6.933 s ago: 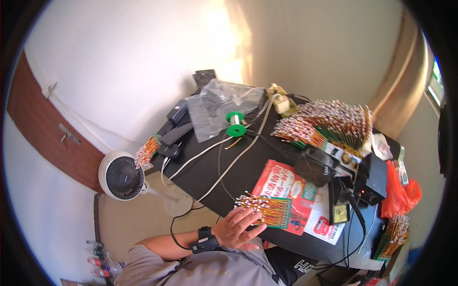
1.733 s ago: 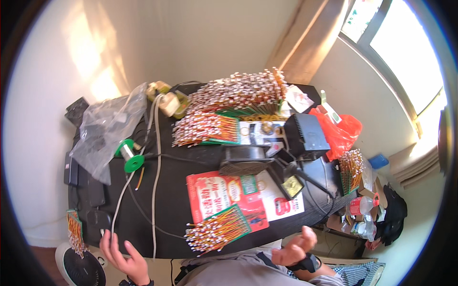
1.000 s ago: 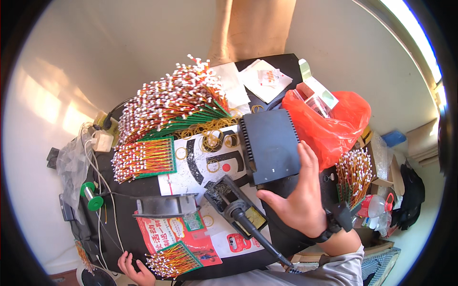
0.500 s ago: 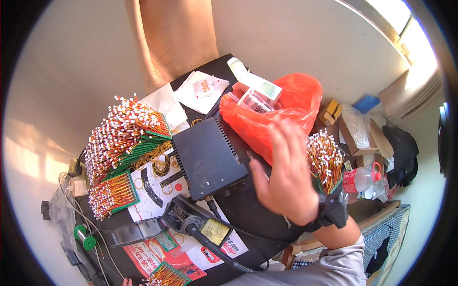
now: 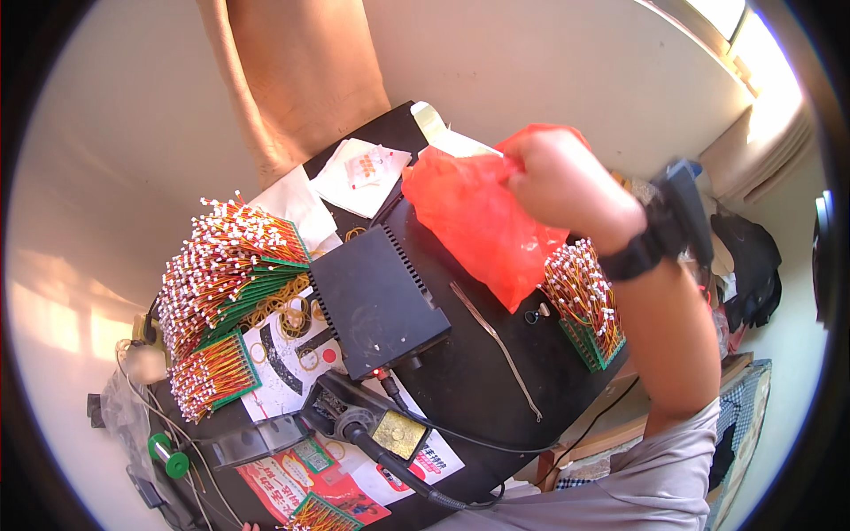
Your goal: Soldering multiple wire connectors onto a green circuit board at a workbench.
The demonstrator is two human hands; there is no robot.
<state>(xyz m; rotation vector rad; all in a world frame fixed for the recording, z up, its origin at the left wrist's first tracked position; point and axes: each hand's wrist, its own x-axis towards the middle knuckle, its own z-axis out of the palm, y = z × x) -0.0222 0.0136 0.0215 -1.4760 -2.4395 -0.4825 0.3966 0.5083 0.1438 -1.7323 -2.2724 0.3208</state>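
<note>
My right hand (image 5: 562,190), with a black strap and device on its wrist, is closed on the upper edge of a red plastic bag (image 5: 469,208). The bag stands at the far right of the black table, and its folds cover most of what is inside. A white carton flap (image 5: 431,126) sticks up behind it. Of my left hand (image 5: 251,527) only fingertips show at the lower edge, close to a small green board with red and yellow wires (image 5: 319,513); its grip is hidden.
Stacked wired green boards (image 5: 235,265) fill the left, with another bundle (image 5: 584,292) at the right. Between them stand a dark metal box (image 5: 381,301) and a soldering iron in its stand (image 5: 354,425). Tweezers (image 5: 496,345), a solder spool (image 5: 168,454) and white papers (image 5: 359,177) lie around.
My right hand has moved away from me and closed on the bag's edge. The bag has been pulled over the carton, hiding most of it. The tweezers are now uncovered.
</note>
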